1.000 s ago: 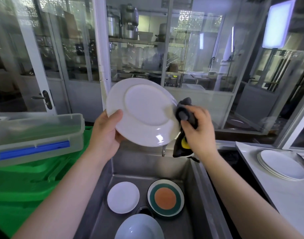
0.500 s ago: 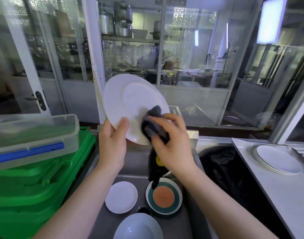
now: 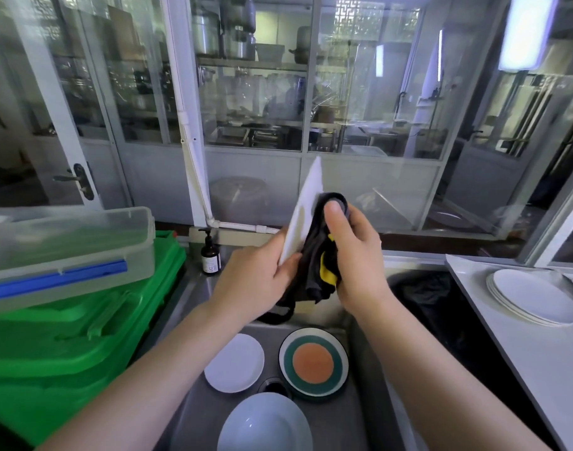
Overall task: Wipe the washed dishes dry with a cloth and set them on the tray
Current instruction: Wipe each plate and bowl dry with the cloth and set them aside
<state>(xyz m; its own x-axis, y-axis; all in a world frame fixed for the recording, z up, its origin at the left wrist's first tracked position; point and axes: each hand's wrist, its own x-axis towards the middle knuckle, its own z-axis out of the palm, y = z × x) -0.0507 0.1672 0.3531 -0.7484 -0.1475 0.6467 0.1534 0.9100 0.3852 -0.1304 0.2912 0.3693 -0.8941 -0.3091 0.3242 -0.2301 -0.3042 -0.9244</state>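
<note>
Plate-drying is in progress, with most of the work judged to remain. One white plate [image 3: 306, 203] is held edge-on above the sink [image 3: 359, 353], near the centre of the view. The left hand [image 3: 259, 278] is closed on the plate's lower rim. The right hand [image 3: 350, 252] is closed around a dark cloth [image 3: 314, 268] with a yellow patch and presses it against the plate's right face; the thumb lies on top of the cloth.

Completed items: a stack of white plates [image 3: 535, 297] rests on the pale surface [image 3: 506, 346] at the right, which is taken to be the tray. The number in the stack cannot be read exactly.

Remaining items, all lying in the sink basin: a small white plate [image 3: 234, 362], a plate with green rings and an orange centre [image 3: 313, 362], and a pale blue bowl or deep plate [image 3: 265, 424] nearest the camera. Whether they are wet cannot be told.

Materials: the plates are smooth, glazed and round, so a wet rim is likely to be slippery. The cloth is soft, limp and bunched, with a loose end hanging below the hands. The sink is brushed metal. To the left, a clear lidded plastic box [image 3: 67, 252] with a blue clip sits on a green plastic bin [image 3: 67, 346]. A brown pump bottle [image 3: 211, 255] stands at the far left corner of the sink.
</note>
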